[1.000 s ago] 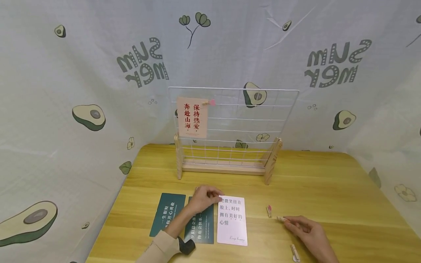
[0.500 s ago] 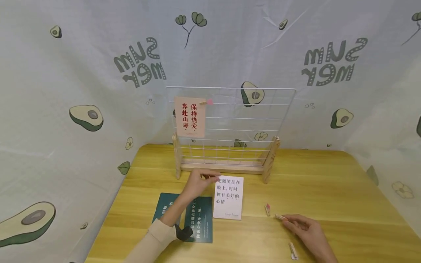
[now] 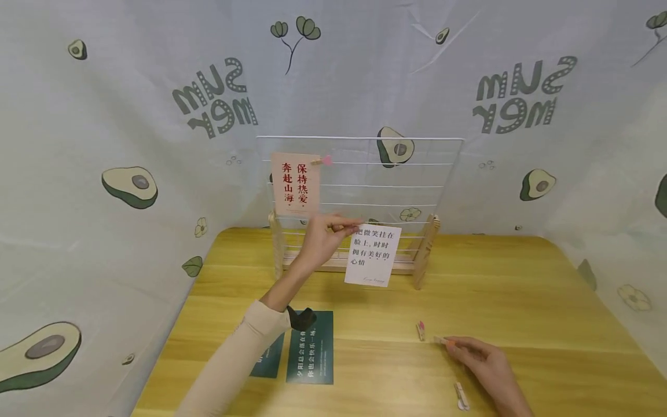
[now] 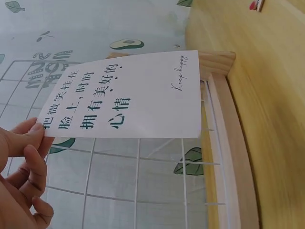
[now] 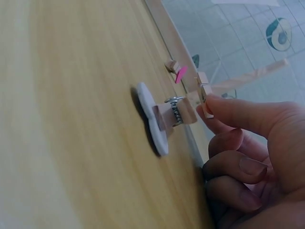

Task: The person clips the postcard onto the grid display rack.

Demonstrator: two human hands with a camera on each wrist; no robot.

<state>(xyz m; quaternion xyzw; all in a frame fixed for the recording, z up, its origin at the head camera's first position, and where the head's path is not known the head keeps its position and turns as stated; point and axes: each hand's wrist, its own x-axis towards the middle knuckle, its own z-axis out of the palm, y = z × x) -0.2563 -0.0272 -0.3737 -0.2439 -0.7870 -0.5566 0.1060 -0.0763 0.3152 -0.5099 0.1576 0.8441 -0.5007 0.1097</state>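
Observation:
My left hand pinches a white card by its upper left corner, holding it tilted in front of the lower part of a white wire grid rack. In the left wrist view the card shows dark green writing and "Keep happy". Low over the table at the right, my right hand pinches a small wooden clothespin between thumb and forefinger. Two more lie on the table near it: a clothespin with a pink end and one with a white decoration.
A pink card with red writing hangs at the grid's upper left, held by a pink-ended clothespin. Two dark green cards lie on the wooden table, one partly under my left sleeve. A printed curtain surrounds the table.
My left hand has lifted the white card off the table, raising it forward to the rack. My right hand stays nearly in place with the clothespin.

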